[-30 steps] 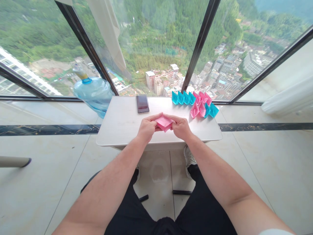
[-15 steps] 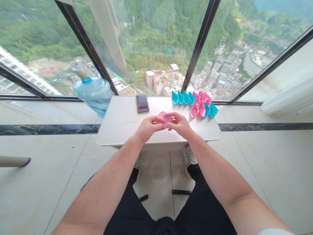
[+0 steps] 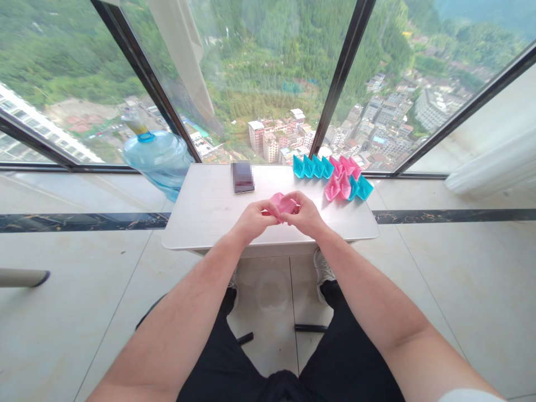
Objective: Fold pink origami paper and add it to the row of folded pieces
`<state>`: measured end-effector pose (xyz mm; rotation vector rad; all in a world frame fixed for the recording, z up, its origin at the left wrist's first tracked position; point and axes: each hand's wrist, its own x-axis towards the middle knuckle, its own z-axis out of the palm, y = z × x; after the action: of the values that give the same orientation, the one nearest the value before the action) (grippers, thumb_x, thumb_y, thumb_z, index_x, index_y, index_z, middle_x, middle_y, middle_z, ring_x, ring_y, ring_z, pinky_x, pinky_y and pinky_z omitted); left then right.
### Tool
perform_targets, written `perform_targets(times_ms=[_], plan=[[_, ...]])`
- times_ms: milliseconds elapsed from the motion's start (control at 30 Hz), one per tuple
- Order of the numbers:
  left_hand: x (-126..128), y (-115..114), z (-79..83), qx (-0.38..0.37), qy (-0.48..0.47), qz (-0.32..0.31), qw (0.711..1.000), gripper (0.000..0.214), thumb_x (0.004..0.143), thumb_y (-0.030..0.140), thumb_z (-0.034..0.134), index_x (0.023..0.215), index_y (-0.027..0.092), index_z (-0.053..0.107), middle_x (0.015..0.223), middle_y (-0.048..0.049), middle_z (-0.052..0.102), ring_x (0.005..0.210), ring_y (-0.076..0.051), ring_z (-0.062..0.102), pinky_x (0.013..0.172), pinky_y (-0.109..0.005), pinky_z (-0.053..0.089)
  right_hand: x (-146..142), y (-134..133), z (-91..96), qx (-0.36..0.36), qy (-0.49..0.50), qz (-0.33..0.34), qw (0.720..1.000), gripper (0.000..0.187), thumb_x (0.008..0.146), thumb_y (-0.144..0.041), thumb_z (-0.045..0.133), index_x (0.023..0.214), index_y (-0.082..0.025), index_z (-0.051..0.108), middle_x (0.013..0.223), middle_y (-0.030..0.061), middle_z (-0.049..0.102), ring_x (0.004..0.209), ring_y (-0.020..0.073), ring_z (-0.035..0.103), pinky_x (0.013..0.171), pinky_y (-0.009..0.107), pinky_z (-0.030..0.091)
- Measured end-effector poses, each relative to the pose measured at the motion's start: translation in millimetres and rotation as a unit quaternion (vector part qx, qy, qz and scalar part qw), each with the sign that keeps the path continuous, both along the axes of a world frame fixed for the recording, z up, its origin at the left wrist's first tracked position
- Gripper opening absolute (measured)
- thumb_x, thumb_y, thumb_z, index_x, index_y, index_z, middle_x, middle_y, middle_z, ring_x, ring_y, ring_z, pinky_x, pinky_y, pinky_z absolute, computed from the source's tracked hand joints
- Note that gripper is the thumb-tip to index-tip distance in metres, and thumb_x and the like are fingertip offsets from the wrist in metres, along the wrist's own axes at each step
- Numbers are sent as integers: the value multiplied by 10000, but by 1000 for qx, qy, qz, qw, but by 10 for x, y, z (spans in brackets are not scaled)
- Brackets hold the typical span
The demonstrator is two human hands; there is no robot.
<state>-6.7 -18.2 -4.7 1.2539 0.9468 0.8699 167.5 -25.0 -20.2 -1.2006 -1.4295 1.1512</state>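
Observation:
A folded pink paper (image 3: pixel 280 204) is pinched between both my hands just above the small white table (image 3: pixel 201 218). My left hand (image 3: pixel 253 220) grips its left side with closed fingers. My right hand (image 3: pixel 307 214) holds its right side, fingers curled over the top. Most of the paper is hidden by my fingers. Several finished folded paper pieces (image 3: pixel 333 176), blue and pink, stand in rows at the table's far right. A dark phone (image 3: pixel 243 177) lies flat at the table's far middle.
A large blue water jug (image 3: pixel 157 156) leans by the table's left corner against the glass wall. Black window frames (image 3: pixel 341 72) rise behind the table. Tiled floor surrounds it. A pale tube end (image 3: pixel 25 277) shows at far left.
The pink paper went from a flat diamond shape to a smaller bunched form, and both hands closed in toward each other and shifted slightly away from me.

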Motion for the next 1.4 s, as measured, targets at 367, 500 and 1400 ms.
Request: perform_targets(times_ms=[367,500,1400], plan=[[51,-2,-1,-19,-9,54,998,191,563,192,801,683,149,658,697,-21,700,776,-208,689,805,-378,553,-31,-33,4,19,-24,-1,1000,437,670,-273,732,1072,-222,569,774,-52,634,592,100,579,547,224,482],[37,29,1,-81,-50,93,991,222,555,130,762,755,142,666,738,-25,701,752,-185,686,802,-386,572,17,-33,60,22,-17,42,999,443,684,-212,682,1123,-223,625,1149,55,674,706,123,651,580,246,519],[60,-68,40,250,269,136,920,170,792,333,698,920,222,718,879,-34,733,807,-188,637,803,-284,461,-3,14,84,16,-23,-80,996,239,717,-403,735,737,-165,722,693,24,706,665,158,621,613,266,481]])
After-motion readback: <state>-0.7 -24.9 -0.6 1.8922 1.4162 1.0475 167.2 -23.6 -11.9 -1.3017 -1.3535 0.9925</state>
